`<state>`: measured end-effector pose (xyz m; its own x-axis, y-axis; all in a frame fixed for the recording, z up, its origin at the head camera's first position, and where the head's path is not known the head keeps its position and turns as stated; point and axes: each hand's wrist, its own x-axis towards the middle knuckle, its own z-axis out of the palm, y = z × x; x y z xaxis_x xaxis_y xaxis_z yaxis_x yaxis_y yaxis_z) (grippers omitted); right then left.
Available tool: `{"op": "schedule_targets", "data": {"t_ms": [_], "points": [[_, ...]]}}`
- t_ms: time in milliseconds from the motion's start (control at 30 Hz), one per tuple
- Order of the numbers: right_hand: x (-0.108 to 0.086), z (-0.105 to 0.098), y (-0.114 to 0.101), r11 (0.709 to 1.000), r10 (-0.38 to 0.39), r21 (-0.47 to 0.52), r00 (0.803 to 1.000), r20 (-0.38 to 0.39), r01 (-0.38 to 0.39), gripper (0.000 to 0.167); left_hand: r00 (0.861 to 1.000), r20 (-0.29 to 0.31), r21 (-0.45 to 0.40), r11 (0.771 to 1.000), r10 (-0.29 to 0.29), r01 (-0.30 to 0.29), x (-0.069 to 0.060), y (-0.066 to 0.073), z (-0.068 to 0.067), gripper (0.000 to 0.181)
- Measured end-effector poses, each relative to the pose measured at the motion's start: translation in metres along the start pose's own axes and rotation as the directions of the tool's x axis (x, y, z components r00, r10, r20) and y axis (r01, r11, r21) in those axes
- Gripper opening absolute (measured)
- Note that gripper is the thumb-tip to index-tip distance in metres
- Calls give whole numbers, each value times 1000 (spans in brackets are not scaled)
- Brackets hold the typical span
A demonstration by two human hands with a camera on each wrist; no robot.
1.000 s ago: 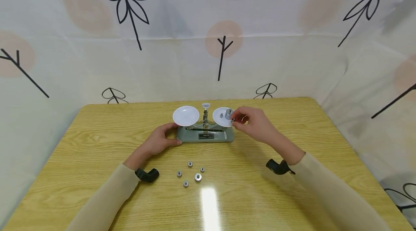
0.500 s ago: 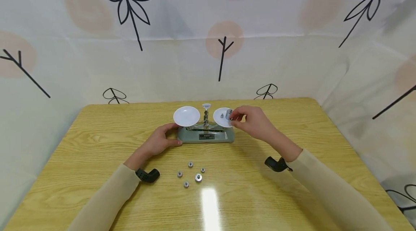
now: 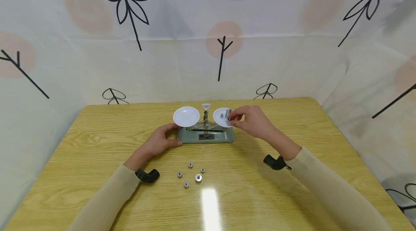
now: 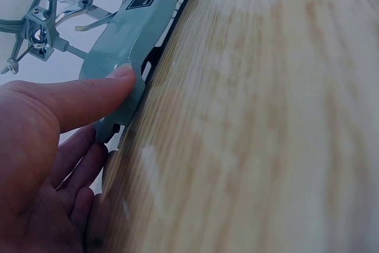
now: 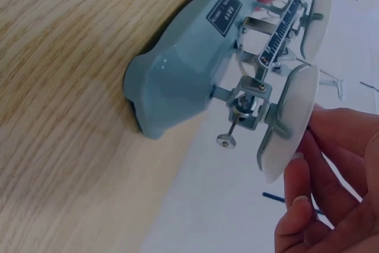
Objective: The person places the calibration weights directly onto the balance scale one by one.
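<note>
A grey-green balance scale (image 3: 205, 137) with two white pans stands toward the back of the table. My left hand (image 3: 157, 139) grips the left end of its base; in the left wrist view the thumb (image 4: 103, 96) presses the front face and the fingers lie behind. My right hand (image 3: 251, 121) is at the right pan (image 3: 218, 120), pinching a small metal weight over its near right edge. That weight is mostly hidden by the fingers and the pan. On this pan stand a large weight (image 3: 228, 113), partly covered by the hand, and a small one (image 3: 221, 116).
Several loose metal weights (image 3: 198, 178) lie on the wooden table (image 3: 260, 202) in front of the scale. The left pan (image 3: 186, 116) holds nothing visible. A patterned cloth (image 3: 182, 68) hangs behind the table.
My right hand has moved slightly left, farther over the right pan, with the small weight between its fingers. The left hand stays on the base.
</note>
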<state>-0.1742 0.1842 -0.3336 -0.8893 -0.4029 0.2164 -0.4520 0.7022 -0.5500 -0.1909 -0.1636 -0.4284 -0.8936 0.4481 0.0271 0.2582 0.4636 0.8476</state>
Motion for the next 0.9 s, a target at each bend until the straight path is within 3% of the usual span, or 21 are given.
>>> {"op": "schedule_targets", "data": {"t_ms": [333,900], "points": [[2,-1,-4,998,58,-21,998,17,-57,12,1000,5,12,1000,5,-5,1,-4,0,63],[1,0,-4,998,62,7,998,14,-62,10,1000,12,-16,1000,3,-3,1,-4,-1,62]]}}
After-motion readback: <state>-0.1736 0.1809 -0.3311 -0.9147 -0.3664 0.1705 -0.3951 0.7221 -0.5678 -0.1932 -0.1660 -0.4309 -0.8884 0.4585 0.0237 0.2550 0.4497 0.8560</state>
